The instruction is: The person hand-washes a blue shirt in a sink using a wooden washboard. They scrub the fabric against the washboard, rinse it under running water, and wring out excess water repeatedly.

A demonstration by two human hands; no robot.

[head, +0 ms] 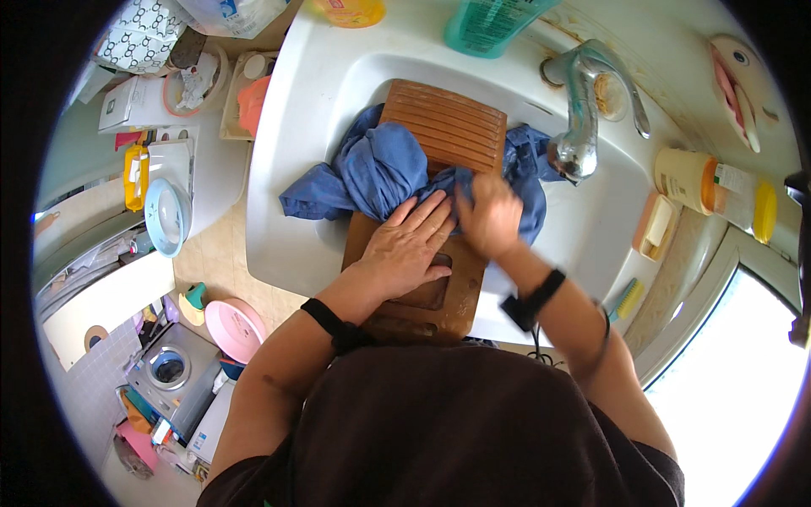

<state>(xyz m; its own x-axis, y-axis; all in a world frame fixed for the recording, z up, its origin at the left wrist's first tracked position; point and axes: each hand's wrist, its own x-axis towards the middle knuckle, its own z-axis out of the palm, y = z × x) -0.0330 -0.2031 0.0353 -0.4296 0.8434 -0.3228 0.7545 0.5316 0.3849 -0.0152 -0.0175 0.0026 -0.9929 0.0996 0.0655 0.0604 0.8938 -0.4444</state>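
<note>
A brown ridged washboard (447,123) leans in the white sink (288,247), its lower end close to my body. Across its middle lies a wet-looking blue garment (383,168), bunched on the left and spilling over the right side. My left hand (410,244) presses flat on the board, fingertips on the cloth and thumb spread over the board's recess. Beside it, my right hand (491,212), slightly blurred, is curled closed on a fold of the same garment. The stretch of board under the cloth is hidden.
A chrome faucet (580,114) overhangs the basin at right. A green bottle (491,25) and a yellow container (351,11) stand on the back rim. A soap dish (654,225) and a brush (627,299) line the right edge. A pink basin (234,333) sits lower left.
</note>
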